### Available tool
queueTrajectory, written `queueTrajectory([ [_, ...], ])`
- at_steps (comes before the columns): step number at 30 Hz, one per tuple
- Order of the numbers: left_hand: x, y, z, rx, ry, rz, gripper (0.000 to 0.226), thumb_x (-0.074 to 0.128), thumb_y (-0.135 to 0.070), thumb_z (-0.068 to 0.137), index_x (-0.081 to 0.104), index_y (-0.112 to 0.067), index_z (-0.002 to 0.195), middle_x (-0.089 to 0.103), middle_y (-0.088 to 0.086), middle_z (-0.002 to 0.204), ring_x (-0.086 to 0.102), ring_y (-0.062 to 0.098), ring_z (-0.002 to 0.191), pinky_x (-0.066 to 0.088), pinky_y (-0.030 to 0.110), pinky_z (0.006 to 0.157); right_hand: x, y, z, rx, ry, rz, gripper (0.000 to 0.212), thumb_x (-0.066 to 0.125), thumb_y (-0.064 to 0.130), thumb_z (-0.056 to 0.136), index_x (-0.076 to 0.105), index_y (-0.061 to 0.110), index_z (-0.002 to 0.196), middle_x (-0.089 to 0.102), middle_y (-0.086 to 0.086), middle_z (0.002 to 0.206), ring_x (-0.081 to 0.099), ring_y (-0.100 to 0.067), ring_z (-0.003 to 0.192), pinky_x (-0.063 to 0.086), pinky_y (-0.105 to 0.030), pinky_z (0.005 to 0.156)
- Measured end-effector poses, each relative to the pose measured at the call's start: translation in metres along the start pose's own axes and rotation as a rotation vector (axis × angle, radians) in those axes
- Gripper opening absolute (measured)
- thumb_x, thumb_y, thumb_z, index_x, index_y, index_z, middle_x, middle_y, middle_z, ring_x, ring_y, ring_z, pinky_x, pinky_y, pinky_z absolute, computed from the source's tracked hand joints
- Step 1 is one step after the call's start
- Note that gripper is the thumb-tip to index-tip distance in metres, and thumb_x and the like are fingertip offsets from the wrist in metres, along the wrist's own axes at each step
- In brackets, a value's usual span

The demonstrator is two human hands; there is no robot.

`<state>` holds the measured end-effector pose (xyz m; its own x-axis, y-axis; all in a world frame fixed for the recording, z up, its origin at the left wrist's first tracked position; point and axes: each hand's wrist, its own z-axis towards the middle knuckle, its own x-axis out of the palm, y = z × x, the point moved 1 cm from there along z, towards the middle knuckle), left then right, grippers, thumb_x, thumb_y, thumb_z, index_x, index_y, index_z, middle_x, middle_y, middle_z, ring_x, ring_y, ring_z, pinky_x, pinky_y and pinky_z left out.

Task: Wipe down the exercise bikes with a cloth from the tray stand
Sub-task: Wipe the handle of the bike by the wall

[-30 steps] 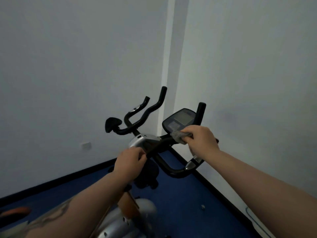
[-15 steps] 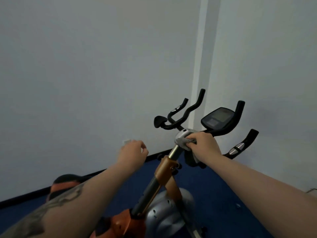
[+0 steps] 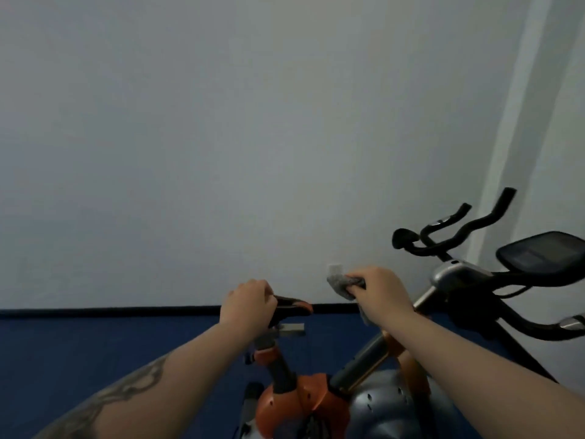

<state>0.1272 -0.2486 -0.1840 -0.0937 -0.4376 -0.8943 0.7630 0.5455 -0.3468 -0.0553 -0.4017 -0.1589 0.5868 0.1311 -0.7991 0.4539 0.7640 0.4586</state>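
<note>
Two hands are working over the bike, and we are reading them from the left. The left hand (image 3: pixel 245 304) is curling down over the near end of the black, orange-tipped padded saddle (image 3: pixel 292 306), fingers wrapped on it, gripping. The saddle's long axis is running away from that hand toward the right, its orange nose pointing at the other hand.

Moving across, the small grey crumpled cloth (image 3: pixel 340 282) is being pinched in the right hand (image 3: pixel 378 294), fingers closed tight on it, with a loose flap sticking out to the left of the knuckles. The cloth looks clear of the bike, floating just above and to the right of the saddle nose, near it but apart.

So the relation that matters: the saddle is lying down and to the left of the cloth, and the right hand is the one carrying it. The left hand seems to be steadying the seat; it looks like a short drop leftward is bringing cloth onto padding, then a sweep along that long axis toward the left hand.

Further right, the black curved handlebars (image 3: pixel 468 229) and the dark flat display console (image 3: pixel 543 253) are standing well apart from both hands.
</note>
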Motion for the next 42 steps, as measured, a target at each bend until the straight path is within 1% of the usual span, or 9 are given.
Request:
queueTrajectory([
  [3,-0.016,0.037,-0.020,-0.043,-0.027,0.024,0.024,0.046,-0.031,0.090,0.063,-0.020,0.105,0.063,0.001,0.105,0.059,0.021,0.092,0.048,0.035,0.079,0.028,0.037,-0.004,-0.031,0.025,0.047,0.016,0.060,0.019,0.089,0.074,0.015,0.094,0.072,-0.005,0.092,0.064,-0.024,0.086,0.052,-0.035,0.071],
  [7,-0.035,0.097,-0.033,-0.121,-0.092,0.013,0.025,0.047,-0.032,0.091,0.063,-0.022,0.108,0.064,-0.002,0.105,0.059,0.017,0.090,0.047,0.031,0.074,0.072,0.085,-0.001,-0.105,0.088,0.058,0.016,0.058,0.018,0.089,0.074,0.015,0.087,0.072,-0.005,0.086,0.064,-0.023,0.082,0.053,-0.036,0.069],
  [11,-0.052,0.166,-0.041,-0.166,-0.083,0.043,0.025,0.045,-0.030,0.093,0.060,-0.021,0.110,0.062,-0.003,0.112,0.057,0.017,0.099,0.046,0.030,0.079,0.116,0.141,0.016,-0.134,0.124,0.062,0.017,0.057,0.019,0.087,0.073,0.014,0.082,0.071,-0.006,0.081,0.063,-0.024,0.078,0.052,-0.036,0.066],
  [15,-0.075,0.244,-0.033,-0.203,-0.072,0.057,0.025,0.044,-0.029,0.093,0.059,-0.020,0.111,0.061,-0.003,0.113,0.055,0.017,0.102,0.043,0.029,0.080,0.162,0.204,0.039,-0.159,0.118,0.089,0.016,0.059,0.020,0.088,0.074,0.014,0.088,0.071,-0.005,0.084,0.063,-0.025,0.081,0.047,-0.031,0.065],
  [18,-0.095,0.299,-0.016,-0.191,-0.071,0.083,0.026,0.045,-0.029,0.092,0.059,-0.020,0.111,0.061,-0.002,0.113,0.056,0.017,0.102,0.044,0.031,0.083,0.192,0.247,0.061,-0.170,0.117,0.106,0.017,0.057,0.018,0.088,0.072,0.015,0.080,0.067,-0.004,0.078,0.061,-0.026,0.076,0.046,-0.031,0.062],
  [22,-0.112,0.355,0.020,-0.203,-0.086,0.066,0.027,0.045,-0.031,0.093,0.060,-0.021,0.113,0.062,-0.001,0.113,0.058,0.019,0.101,0.047,0.035,0.085,0.224,0.285,0.085,-0.173,0.095,0.112,0.017,0.057,0.017,0.089,0.072,0.012,0.083,0.068,-0.004,0.079,0.061,-0.023,0.076,0.050,-0.035,0.065],
  [28,-0.083,0.384,0.087,-0.143,-0.016,0.028,0.028,0.044,-0.033,0.094,0.059,-0.021,0.115,0.061,-0.002,0.113,0.057,0.016,0.096,0.049,0.032,0.078,0.254,0.287,0.145,-0.131,0.086,0.050,0.019,0.057,0.015,0.087,0.068,0.012,0.072,0.065,-0.004,0.071,0.059,-0.023,0.070,0.047,-0.035,0.061],
  [34,-0.058,0.396,0.156,-0.127,0.006,-0.065,0.029,0.045,-0.033,0.094,0.057,-0.021,0.117,0.059,-0.001,0.120,0.057,0.019,0.101,0.050,0.036,0.083,0.284,0.264,0.224,-0.039,0.022,-0.013,0.012,0.062,0.019,0.083,0.072,0.014,0.080,0.070,-0.008,0.076,0.063,-0.025,0.075,0.052,-0.037,0.066],
  [42,-0.046,0.447,0.274,-0.154,0.013,-0.077,0.029,0.046,-0.031,0.094,0.058,-0.020,0.117,0.058,0.001,0.122,0.057,0.019,0.103,0.047,0.034,0.085,0.339,0.257,0.332,0.018,0.053,-0.017,0.015,0.060,0.021,0.086,0.071,0.014,0.079,0.070,-0.006,0.068,0.064,-0.021,0.065,0.046,-0.029,0.054],
])
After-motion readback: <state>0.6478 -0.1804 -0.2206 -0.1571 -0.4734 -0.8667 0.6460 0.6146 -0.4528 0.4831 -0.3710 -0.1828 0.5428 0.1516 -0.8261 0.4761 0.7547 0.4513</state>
